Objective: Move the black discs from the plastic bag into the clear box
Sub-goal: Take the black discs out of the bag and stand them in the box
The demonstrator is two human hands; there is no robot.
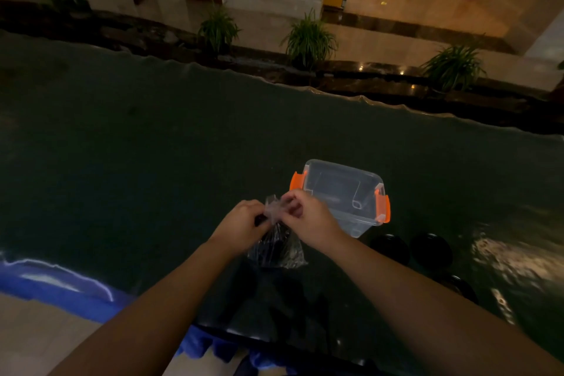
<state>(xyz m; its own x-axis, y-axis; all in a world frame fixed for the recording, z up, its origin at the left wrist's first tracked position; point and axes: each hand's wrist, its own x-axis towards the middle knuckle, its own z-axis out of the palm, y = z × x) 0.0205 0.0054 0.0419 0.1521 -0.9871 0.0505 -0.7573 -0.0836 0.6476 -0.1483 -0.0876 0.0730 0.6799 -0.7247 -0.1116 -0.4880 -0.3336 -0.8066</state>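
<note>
Left hand [244, 221]: pinches the bunched top of the plastic bag [277, 249]
Right hand [305, 217]: grips the same bag neck from the other side
Bag: on the dark table [152, 162], dark contents inside; individual discs not discernible
Clear box [341, 192]: just behind the right hand; orange latches [383, 207]
Two black discs [430, 249]: on the table near the box

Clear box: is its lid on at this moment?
Yes, the lid sits on the clear box, with an orange latch at each end, while both hands pinch the top of the plastic bag beside it.
</note>
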